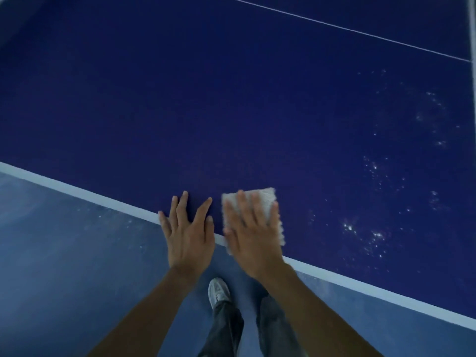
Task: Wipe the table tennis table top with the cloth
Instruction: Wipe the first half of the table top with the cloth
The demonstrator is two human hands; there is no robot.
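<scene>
The dark blue table tennis table top (231,99) fills most of the head view, with a white border line along its near edge. A white folded cloth (268,202) lies flat at that near edge. My right hand (252,235) presses on the cloth with straight, spread fingers. My left hand (188,233) rests flat on the table edge just left of the cloth, fingers straight and apart from it. White specks and droplets (373,233) are scattered over the right part of the top.
A thin white centre line (360,32) crosses the far part of the table. Below the near edge lies a blue-grey floor (64,266). My legs and a pale shoe (219,292) stand close to the table edge.
</scene>
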